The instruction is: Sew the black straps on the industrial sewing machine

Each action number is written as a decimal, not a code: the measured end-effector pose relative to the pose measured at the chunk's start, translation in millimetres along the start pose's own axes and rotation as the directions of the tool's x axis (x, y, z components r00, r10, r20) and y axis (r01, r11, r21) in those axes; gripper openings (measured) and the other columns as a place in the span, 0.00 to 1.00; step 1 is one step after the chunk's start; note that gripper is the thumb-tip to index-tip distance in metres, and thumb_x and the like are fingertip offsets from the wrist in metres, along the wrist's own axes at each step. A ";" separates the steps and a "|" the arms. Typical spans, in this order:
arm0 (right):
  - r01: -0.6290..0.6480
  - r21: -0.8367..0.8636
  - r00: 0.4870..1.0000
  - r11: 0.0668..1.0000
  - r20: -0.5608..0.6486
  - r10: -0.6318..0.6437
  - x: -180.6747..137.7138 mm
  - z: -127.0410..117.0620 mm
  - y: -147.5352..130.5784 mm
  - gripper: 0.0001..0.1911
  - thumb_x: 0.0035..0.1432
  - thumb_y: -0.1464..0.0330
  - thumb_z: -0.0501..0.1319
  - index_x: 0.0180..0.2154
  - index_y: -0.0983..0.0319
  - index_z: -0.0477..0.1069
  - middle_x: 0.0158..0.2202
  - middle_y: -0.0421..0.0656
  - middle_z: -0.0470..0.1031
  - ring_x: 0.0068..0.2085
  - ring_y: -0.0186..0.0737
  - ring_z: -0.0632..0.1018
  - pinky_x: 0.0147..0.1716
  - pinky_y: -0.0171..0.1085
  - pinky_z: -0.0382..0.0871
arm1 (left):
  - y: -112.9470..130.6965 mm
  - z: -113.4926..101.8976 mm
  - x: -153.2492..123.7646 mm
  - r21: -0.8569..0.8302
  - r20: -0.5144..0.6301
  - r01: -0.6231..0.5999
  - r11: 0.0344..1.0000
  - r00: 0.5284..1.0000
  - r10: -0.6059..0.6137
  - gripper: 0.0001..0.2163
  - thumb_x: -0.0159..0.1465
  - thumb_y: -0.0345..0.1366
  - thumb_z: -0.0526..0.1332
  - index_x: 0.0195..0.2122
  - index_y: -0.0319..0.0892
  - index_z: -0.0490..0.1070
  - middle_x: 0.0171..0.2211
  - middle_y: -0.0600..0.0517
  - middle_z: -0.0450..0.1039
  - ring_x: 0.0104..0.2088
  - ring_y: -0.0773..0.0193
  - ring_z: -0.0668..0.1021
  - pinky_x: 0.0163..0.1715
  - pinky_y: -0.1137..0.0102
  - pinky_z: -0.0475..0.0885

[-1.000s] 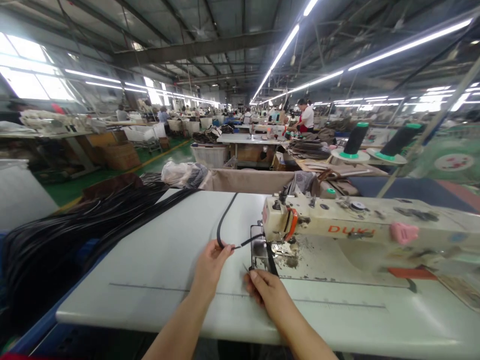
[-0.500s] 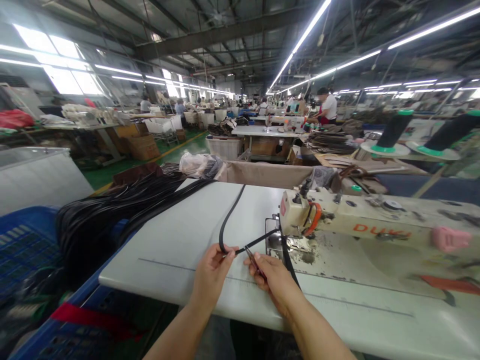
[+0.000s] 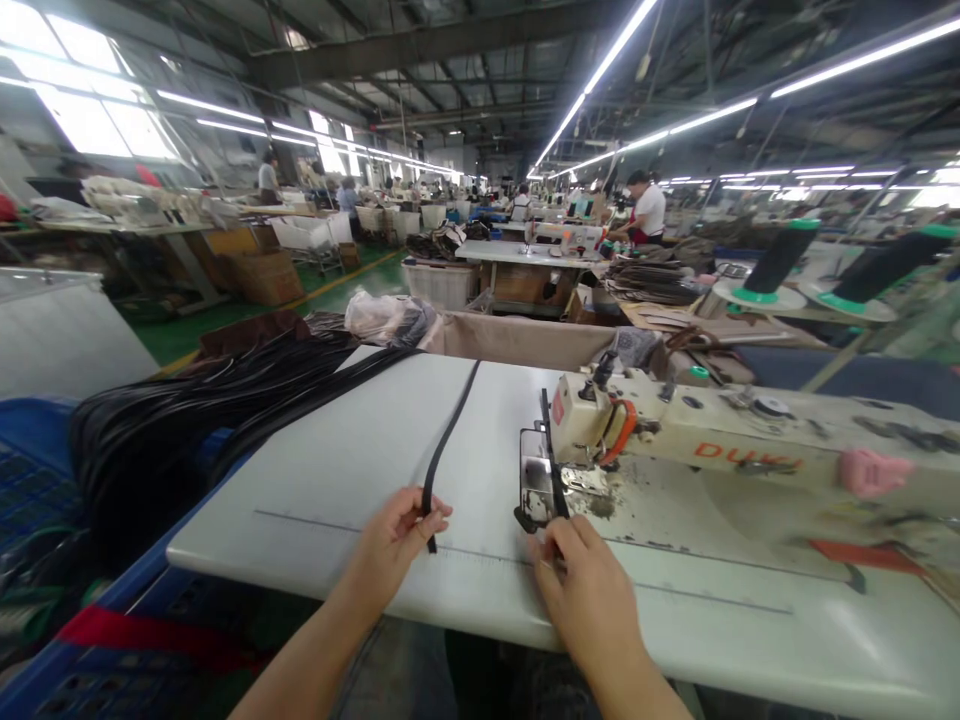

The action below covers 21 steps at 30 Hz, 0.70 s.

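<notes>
Pinching one black strap (image 3: 447, 440) near its end, the left hand (image 3: 390, 545) has fingers closed on it; the strap runs away across the white table (image 3: 337, 480). Right hand (image 3: 589, 590), fingers curled, grips a second strap (image 3: 551, 465) at the sewing machine (image 3: 720, 445).

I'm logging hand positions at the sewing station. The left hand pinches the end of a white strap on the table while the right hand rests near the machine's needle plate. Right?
Not quite: the head view shows the strap is black, not white. The left hand does pinch its end on the table, and the right hand rests near the machine's needle plate.
</notes>
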State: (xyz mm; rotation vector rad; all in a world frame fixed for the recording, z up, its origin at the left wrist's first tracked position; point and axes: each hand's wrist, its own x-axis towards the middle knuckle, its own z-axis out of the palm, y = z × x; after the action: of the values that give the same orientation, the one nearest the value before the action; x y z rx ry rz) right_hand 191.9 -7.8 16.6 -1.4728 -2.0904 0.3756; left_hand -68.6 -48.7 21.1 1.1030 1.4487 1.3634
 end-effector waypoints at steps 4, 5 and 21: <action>-0.013 -0.434 0.997 0.901 0.062 0.044 -16.1 -10.7 19.4 0.29 0.66 0.71 0.59 0.67 0.58 0.67 0.49 0.51 0.78 0.41 0.50 0.82 0.36 0.41 0.71 | -4.2 -7.9 1.7 0.040 0.068 0.075 0.996 0.995 -0.078 0.20 0.57 0.52 0.70 0.42 0.42 0.76 0.33 0.46 0.80 0.30 0.58 0.79 0.34 0.65 0.76; -0.008 -0.466 0.990 0.885 0.123 0.073 -17.3 -11.4 21.9 0.31 0.67 0.72 0.58 0.70 0.59 0.64 0.47 0.50 0.80 0.39 0.49 0.83 0.34 0.41 0.71 | -5.1 -8.8 2.0 0.061 0.085 0.081 0.995 0.993 -0.086 0.20 0.57 0.52 0.69 0.42 0.42 0.76 0.30 0.48 0.79 0.28 0.60 0.77 0.31 0.66 0.74; -0.036 -0.509 0.941 0.860 0.271 0.200 -1.4 -9.1 26.3 0.28 0.74 0.64 0.47 0.71 0.61 0.63 0.42 0.53 0.85 0.38 0.48 0.87 0.37 0.40 0.79 | -21.2 -70.8 16.8 0.513 -0.148 0.051 0.857 0.989 0.030 0.30 0.65 0.52 0.51 0.58 0.36 0.75 0.38 0.46 0.80 0.27 0.61 0.77 0.30 0.66 0.74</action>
State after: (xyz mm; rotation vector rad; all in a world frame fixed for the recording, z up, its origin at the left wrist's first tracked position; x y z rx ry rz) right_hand 218.0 -0.4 10.0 -1.9556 -2.4865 0.1183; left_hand -142.4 -51.3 3.8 1.3401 2.0061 1.0883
